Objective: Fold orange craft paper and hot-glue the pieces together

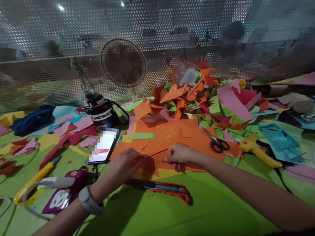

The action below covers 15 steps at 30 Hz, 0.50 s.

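On the table (163,223), scraps (177,92) are cut, orange sheets (159,135) laid flat; right hand's (181,154) fingers are curled together, left hand's (124,165) cannot be told.

Orange paper sheets (192,136), flat, overlapping, green bits (170,136) on top, on green table (206,209)

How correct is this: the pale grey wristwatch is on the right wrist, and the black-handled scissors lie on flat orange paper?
Wrong wrist: the head view shows the pale grey wristwatch on the left wrist; the black-handled scissors lie on orange paper.
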Each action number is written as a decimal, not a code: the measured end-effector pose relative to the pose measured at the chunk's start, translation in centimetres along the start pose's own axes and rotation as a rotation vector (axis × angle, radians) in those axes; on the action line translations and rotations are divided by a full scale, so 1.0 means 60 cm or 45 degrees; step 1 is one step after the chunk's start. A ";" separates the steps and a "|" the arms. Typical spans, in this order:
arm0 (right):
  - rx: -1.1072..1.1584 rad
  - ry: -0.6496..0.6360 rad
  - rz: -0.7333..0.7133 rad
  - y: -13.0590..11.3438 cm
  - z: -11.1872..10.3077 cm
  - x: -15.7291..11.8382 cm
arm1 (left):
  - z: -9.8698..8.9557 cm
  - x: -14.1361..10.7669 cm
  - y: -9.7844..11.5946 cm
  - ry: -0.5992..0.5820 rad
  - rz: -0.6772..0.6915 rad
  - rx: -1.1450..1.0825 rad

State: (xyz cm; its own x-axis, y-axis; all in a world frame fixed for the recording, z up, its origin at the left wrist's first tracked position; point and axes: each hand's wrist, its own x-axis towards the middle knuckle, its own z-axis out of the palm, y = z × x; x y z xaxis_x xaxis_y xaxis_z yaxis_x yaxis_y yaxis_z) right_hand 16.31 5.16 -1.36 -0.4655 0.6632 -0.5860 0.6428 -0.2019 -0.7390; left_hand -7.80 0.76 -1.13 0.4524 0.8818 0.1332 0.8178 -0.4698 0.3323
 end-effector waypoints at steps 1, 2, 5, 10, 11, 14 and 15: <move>-0.011 0.019 -0.018 0.002 0.002 -0.002 | 0.002 0.001 0.001 -0.018 0.021 0.057; -0.020 0.039 -0.039 0.003 0.005 -0.005 | 0.004 0.002 0.003 -0.038 0.041 0.125; -0.045 0.103 -0.097 0.006 0.014 -0.019 | 0.006 0.003 0.009 -0.076 0.100 0.290; -0.296 0.525 -0.352 0.010 0.025 -0.058 | -0.003 0.001 0.014 0.006 0.217 0.432; -0.448 0.681 -0.487 0.013 0.026 -0.066 | -0.005 0.002 0.017 0.035 0.245 0.458; -0.920 0.960 -0.900 0.029 0.029 -0.084 | -0.011 0.012 0.028 0.079 0.311 0.498; -1.034 0.972 -0.987 0.035 0.030 -0.086 | -0.010 0.016 0.032 0.075 0.331 0.505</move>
State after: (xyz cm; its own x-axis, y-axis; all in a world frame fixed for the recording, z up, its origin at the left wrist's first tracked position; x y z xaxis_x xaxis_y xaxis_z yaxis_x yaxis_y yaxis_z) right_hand 18.95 0.01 -0.46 -0.5885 0.6954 0.4124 0.6694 0.7052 -0.2339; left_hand -5.98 0.74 0.21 0.6485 0.7283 0.2215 0.7579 -0.6447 -0.0997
